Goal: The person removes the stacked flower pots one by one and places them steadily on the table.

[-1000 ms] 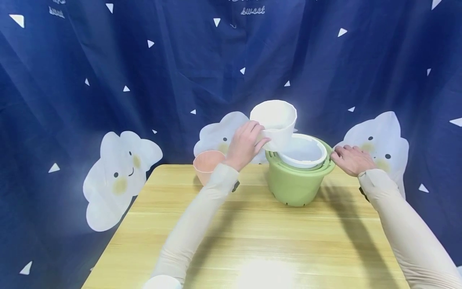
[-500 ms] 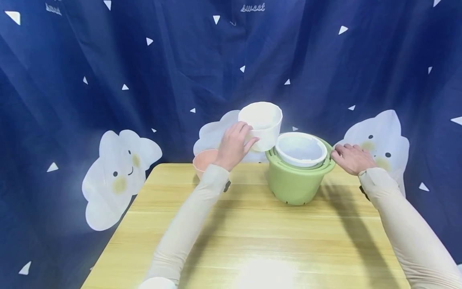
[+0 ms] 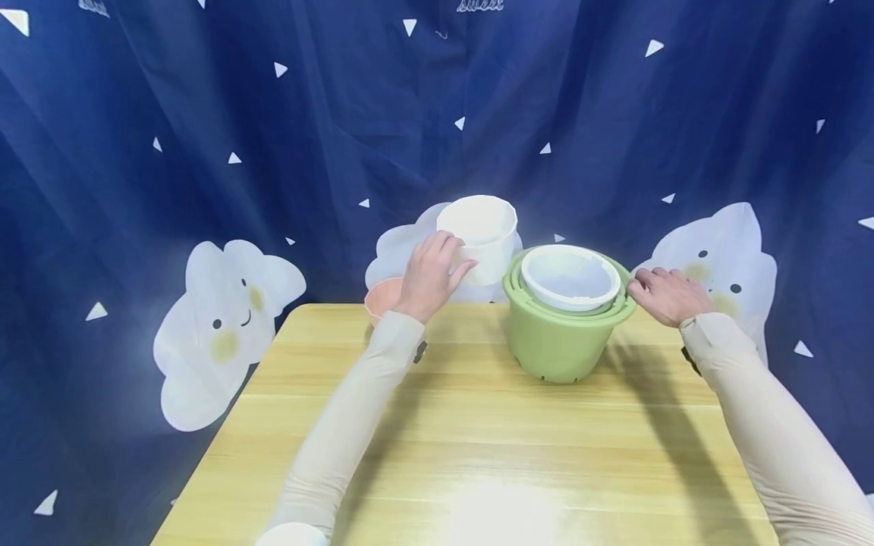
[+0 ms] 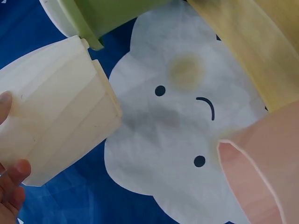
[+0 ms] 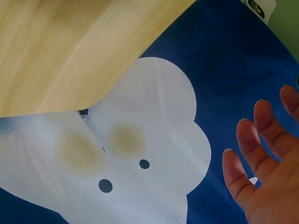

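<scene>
tabletop (image 3: pixel 546 432): white pot (image 3: pixel 572 277) inside green pot (image 3: pixel 556 349)

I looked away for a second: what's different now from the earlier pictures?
The left hand has carried the faceted white pot leftward, toward the pink pot. Nothing was newly gripped or let go. The pink pot, the green pot, the nested white pot and the right hand at the green rim stayed put.

Okay, I'm seeing the left hand (image 4: pixel 10 191) gripping a white pot (image 4: pixel 56 112), green pot (image 4: pixel 114 16) close by, pink pot (image 4: pixel 268 149) well apart, cloudy curtain (image 4: pixel 149 144) behind.
</scene>
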A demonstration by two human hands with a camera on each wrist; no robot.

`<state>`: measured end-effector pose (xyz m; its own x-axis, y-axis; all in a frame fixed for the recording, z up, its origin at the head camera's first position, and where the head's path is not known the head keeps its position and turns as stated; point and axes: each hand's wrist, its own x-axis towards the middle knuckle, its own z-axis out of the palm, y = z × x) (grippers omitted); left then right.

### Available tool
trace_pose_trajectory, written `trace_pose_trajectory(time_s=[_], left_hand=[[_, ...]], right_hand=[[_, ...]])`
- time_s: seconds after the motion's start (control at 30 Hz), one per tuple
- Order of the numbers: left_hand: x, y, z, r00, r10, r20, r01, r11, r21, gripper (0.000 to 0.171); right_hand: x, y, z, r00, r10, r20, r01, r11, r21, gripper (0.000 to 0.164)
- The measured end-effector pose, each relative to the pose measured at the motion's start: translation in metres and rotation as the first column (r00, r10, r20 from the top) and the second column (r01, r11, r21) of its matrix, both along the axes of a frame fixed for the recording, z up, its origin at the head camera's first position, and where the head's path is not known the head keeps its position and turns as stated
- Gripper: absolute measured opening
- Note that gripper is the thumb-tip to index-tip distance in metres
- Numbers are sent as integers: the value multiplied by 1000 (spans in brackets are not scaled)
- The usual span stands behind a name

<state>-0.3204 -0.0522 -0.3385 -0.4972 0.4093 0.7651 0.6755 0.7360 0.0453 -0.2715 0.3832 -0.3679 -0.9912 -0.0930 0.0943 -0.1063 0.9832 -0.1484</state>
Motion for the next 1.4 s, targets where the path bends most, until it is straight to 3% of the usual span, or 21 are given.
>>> trace_pose_trajectory(time_s=[0.4, 0.6, 1.0, 1.4], left_hand=[[-4, -9, -14, 999, 19, 45, -18, 1000, -14, 33], [-8, -11, -25, 998, 23, 55, -22, 999, -24, 33], [-10, -13, -45, 991, 90, 98, -81, 992, -92, 36], [-11, -13, -66, 987, 102, 124, -87, 989, -121, 35]], right_hand=[[1, -1, 0, 1000, -11, 2, 11, 1000, -6, 57], [-1, 1, -4, 1000, -17, -2, 17, 1000, -3, 57], [-2, 2, -2, 1000, -13, -1, 13, 1000, -4, 58], [-1, 2, -2, 1000, -8, -2, 8, 1000, 4, 58]])
